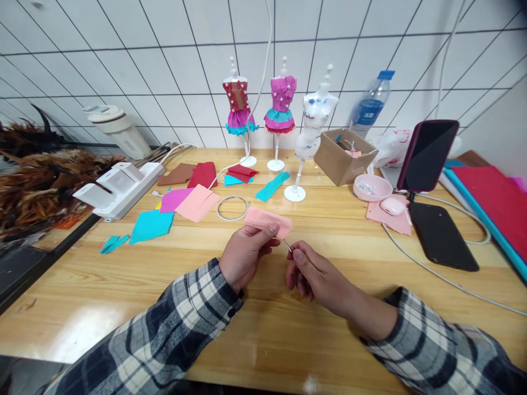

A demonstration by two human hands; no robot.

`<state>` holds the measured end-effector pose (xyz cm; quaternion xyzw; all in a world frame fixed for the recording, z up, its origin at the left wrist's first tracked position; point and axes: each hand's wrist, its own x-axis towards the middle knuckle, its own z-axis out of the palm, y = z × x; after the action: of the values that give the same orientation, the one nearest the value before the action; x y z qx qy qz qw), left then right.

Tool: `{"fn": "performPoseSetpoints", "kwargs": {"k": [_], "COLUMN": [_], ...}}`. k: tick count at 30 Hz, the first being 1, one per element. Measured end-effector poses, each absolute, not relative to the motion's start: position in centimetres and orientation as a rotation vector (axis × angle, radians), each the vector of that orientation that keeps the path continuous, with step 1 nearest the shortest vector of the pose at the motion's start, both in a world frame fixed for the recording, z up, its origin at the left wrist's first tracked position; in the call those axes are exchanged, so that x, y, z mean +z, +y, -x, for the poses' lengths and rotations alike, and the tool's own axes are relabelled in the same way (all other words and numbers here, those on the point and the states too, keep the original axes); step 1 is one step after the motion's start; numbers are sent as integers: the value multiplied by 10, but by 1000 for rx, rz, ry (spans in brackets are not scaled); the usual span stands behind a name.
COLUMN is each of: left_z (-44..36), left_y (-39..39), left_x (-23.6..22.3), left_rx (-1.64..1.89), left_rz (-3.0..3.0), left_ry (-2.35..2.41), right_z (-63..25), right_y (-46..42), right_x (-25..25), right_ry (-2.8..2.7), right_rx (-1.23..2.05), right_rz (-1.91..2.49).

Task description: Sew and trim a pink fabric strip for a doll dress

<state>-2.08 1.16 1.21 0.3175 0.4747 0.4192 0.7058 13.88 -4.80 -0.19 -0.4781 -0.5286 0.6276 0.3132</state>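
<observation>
My left hand (249, 249) pinches a small peach-pink piece of fabric (269, 220) between thumb and fingers, holding it just above the table. Between the thumb and forefinger of my right hand (310, 269) is a thin metal needle (287, 245), its far end at the fabric's lower right edge. Whether the tip goes into the cloth I cannot tell. Just beyond my left hand lies a silvery ring (233, 208). Farther left are a larger peach fabric piece (198, 203) and a turquoise piece (151, 226).
Two dressed mini mannequins (237, 104) and a bare white one (315, 123) stand at the back. Right of them are a cardboard box (341, 164), pink bowl (373, 187), bottle (370, 104) and phones (442, 236). A power strip (119, 189) and feathers (49, 186) lie left.
</observation>
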Motion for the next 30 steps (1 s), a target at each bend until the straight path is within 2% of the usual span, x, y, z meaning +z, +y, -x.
{"fn": "performPoseSetpoints", "kwargs": {"k": [30], "left_z": [10], "left_y": [4], "left_x": [12], "left_rx": [947], "left_rz": [-633], "left_ry": [997], "right_z": [-139], "right_y": [-49], "right_x": [-2], "right_ry": [-1538], "right_rx": [1578], "right_rz": [1254]}}
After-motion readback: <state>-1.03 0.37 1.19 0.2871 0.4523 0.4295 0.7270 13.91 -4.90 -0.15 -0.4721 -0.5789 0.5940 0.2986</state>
